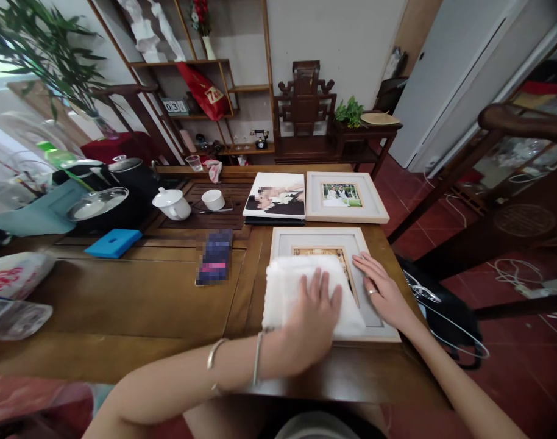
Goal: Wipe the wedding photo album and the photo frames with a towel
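Observation:
A white cloth lies folded over the lower left of a light-wood picture frame on the table. My left hand presses flat on this cloth, its fingers spread and slightly blurred. On the frame's right side rests my right hand, fingers stretched along the border. The cloth hides much of the picture inside. Just behind are a second framed photo and a white-edged photo album or panel, lying side by side.
A dark blue packet and a blue box lie to the left. Behind them stand a white lidded cup, a small white cup and a glass-lidded pot. A wooden chair stands close on the right.

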